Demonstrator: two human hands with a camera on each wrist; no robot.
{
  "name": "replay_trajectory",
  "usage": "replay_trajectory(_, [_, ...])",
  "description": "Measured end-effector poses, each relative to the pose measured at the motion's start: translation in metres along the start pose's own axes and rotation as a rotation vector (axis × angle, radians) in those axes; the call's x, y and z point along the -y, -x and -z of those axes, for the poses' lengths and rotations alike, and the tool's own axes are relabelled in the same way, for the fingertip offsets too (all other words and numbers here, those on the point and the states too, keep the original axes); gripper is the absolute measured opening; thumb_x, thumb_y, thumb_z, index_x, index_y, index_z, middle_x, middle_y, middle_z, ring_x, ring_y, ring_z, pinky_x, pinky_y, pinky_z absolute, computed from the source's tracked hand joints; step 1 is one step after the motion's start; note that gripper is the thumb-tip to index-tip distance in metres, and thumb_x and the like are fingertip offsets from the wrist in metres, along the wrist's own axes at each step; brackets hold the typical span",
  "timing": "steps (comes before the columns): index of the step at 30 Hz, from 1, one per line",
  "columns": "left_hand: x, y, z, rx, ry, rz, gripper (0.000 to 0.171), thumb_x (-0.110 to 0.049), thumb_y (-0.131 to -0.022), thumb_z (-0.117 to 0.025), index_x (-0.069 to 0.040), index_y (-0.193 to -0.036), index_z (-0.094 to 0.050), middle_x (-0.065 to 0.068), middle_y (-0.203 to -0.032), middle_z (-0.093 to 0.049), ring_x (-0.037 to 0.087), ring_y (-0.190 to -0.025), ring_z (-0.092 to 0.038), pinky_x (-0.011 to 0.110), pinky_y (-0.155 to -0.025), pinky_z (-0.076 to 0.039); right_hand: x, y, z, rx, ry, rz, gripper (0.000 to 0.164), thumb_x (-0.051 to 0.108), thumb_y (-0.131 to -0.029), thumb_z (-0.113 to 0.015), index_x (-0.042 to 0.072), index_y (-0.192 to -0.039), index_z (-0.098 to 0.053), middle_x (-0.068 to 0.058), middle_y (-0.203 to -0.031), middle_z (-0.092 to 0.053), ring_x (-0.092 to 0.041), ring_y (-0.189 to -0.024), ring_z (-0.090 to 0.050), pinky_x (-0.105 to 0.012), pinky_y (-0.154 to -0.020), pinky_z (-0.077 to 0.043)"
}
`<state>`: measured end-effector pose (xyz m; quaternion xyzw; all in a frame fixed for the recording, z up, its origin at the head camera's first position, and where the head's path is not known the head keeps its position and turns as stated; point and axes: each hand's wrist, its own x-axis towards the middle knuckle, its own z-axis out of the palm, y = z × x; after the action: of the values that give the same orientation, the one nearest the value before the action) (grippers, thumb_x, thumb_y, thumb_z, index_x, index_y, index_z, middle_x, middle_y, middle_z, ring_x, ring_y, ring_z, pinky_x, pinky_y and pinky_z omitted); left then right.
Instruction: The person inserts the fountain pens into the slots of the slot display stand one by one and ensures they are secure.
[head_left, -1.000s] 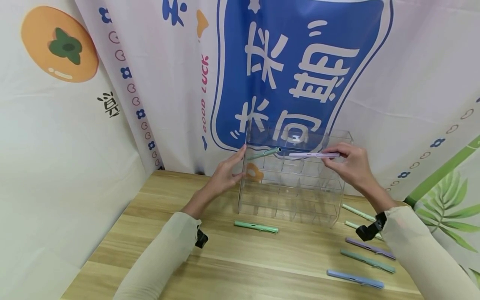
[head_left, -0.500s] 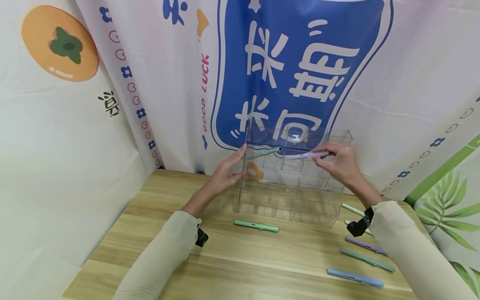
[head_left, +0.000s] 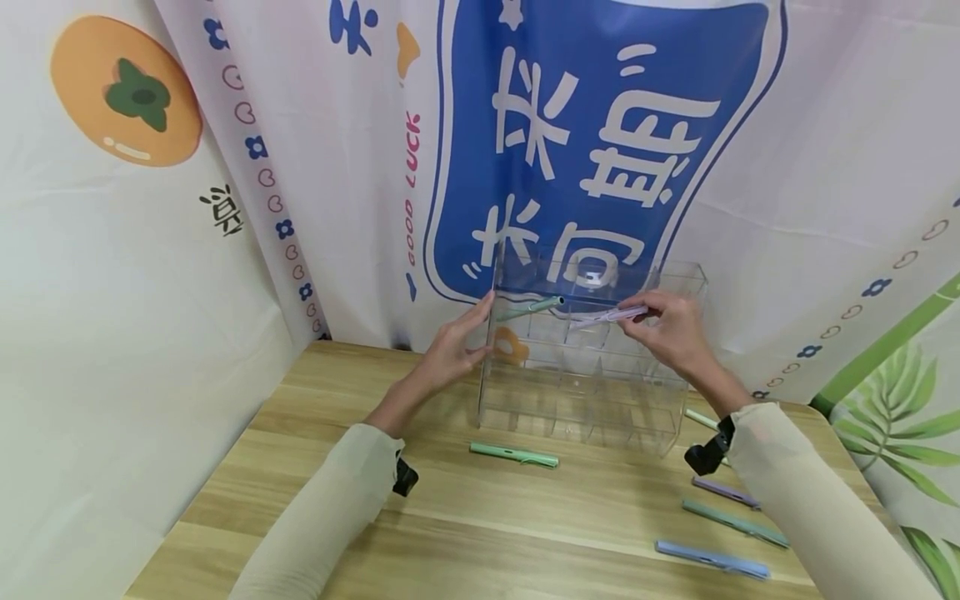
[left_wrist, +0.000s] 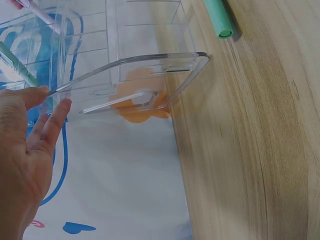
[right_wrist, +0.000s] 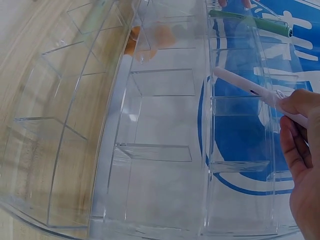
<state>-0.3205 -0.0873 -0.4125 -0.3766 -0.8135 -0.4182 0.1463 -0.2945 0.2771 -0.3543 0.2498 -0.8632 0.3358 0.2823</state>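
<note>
Apparently slotting the lilac pen [head_left: 611, 317] into the rack [head_left: 615, 412]: pinched in the right hand [head_left: 670, 328], tilted near the rack's top edge, right of the teal pen [head_left: 531, 307], with the left hand [head_left: 452, 346] gripping the rack's left edge. Next, probably lower its free end fully in, then let go.

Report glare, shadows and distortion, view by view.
Head: a bright glint on the clear organizer; left wrist: dimmer, with a dark shadow beside the green pen at the picture's top; right wrist: whitish reflections on the organizer, whose edges look bowed, probably lens distortion.
</note>
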Motion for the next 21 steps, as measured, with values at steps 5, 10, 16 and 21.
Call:
replay_trajectory(5, [-0.0003, 0.0002, 0.0001, 0.007, 0.002, 0.010, 0.091, 0.016, -0.088, -0.076, 0.003, -0.164, -0.028, 0.015, -0.172, -0.025, 0.035, -0.156, -0.033, 0.036, -0.111, -0.054, 0.0004, 0.0012, -0.0007, 0.006, 0.010, -0.018, 0.014, -0.007, -0.085, -0.082, -0.004, -0.098, -0.080, -0.019, -0.092, -0.078, -0.030, -0.074, -0.072, -0.001, -0.065, -0.048])
replay_trajectory(10, [0.0009, 0.0005, -0.0002, 0.010, 0.004, 0.015, 0.090, 0.017, -0.088, -0.075, 0.003, -0.164, -0.028, 0.015, -0.172, -0.025, 0.034, -0.157, -0.032, 0.036, -0.112, -0.053, 0.0010, 0.0013, 0.0000, 0.017, 0.015, -0.029, 0.013, -0.005, -0.085, -0.084, -0.004, -0.098, -0.080, -0.018, -0.090, -0.078, -0.027, -0.073, -0.072, -0.003, -0.061, -0.049])
replay_trajectory(16, [0.0007, 0.0006, -0.0003, 0.007, 0.015, 0.014, 0.091, 0.018, -0.088, -0.075, 0.002, -0.164, -0.028, 0.014, -0.172, -0.024, 0.035, -0.157, -0.032, 0.039, -0.112, -0.053, -0.0003, 0.0021, 0.0000, 0.018, 0.010, -0.038, 0.014, -0.004, -0.085, -0.084, -0.005, -0.099, -0.080, -0.019, -0.090, -0.078, -0.027, -0.074, -0.072, -0.005, -0.059, -0.049])
replay_trajectory(21, [0.0008, 0.0009, -0.0005, 0.005, 0.011, 0.018, 0.092, 0.017, -0.088, -0.075, 0.000, -0.165, -0.028, 0.013, -0.172, -0.024, 0.033, -0.157, -0.031, 0.038, -0.115, -0.051, -0.0018, 0.0025, 0.0002, 0.021, 0.013, -0.026, 0.016, -0.004, -0.085, -0.085, -0.004, -0.100, -0.079, -0.019, -0.090, -0.078, -0.027, -0.073, -0.072, -0.004, -0.059, -0.049])
